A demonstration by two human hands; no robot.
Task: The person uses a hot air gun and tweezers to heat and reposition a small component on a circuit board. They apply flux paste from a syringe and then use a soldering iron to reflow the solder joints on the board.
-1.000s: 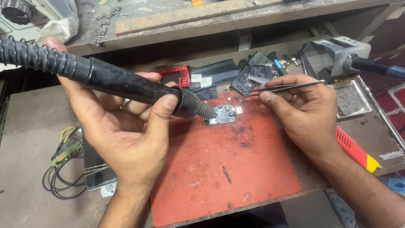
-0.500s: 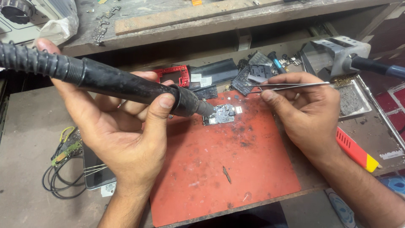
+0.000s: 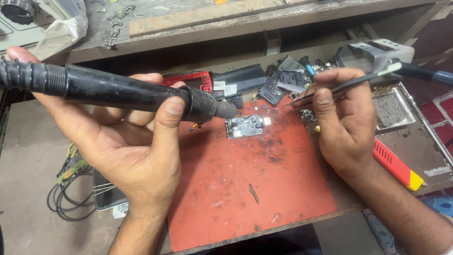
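Note:
My left hand (image 3: 127, 141) grips a thick black hot-air wand (image 3: 118, 92) with a ribbed hose running off to the left. Its nozzle points right, just above and left of a small circuit board (image 3: 244, 126). That board lies on a stained red work mat (image 3: 245, 189). My right hand (image 3: 344, 123) holds thin metal tweezers (image 3: 330, 90); their tips sit to the right of the board, apart from it.
Behind the mat lie a red phone frame (image 3: 196, 79), dark phone parts (image 3: 278, 82) and a grey metal stand (image 3: 377, 52). A red and yellow tool (image 3: 395, 165) rests at the right. A tangle of cables (image 3: 66, 193) and a phone (image 3: 106, 196) lie at the left.
The wand's nozzle has lifted slightly away from the board. My right hand has raised the tweezers and drawn them back from the board. The view is closer in.

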